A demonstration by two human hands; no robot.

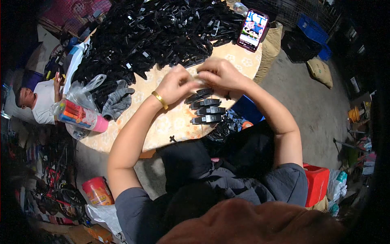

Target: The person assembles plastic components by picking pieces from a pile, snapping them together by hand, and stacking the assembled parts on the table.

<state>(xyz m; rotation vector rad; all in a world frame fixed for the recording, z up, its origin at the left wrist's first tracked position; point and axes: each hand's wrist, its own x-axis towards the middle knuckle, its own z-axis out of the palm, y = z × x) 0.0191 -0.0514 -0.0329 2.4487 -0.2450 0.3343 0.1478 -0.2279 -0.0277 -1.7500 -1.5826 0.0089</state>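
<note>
My left hand (pixel 174 86) and my right hand (pixel 223 75) meet over the near side of a round table (pixel 150 126). The fingers of both are bent and pinched, and motion blurs the tips. Whatever they grip is too small and smeared to make out. Just below the hands, several black plastic clip-like pieces (pixel 208 119) lie side by side in a row. Beyond my fingers spreads a large heap of black plastic parts (pixel 158 38), some with shiny metal bits. A small black cross-shaped piece (pixel 173 139) rests near the table's front edge.
A lit phone (pixel 253 30) stands at the right rim. Leftward are a grey knitted glove (pixel 118 99) and a clear tub of coloured pens (pixel 79 116). A blue bin (pixel 248 109) sits below the table by my knees. Another person (pixel 42 97) is at the far left.
</note>
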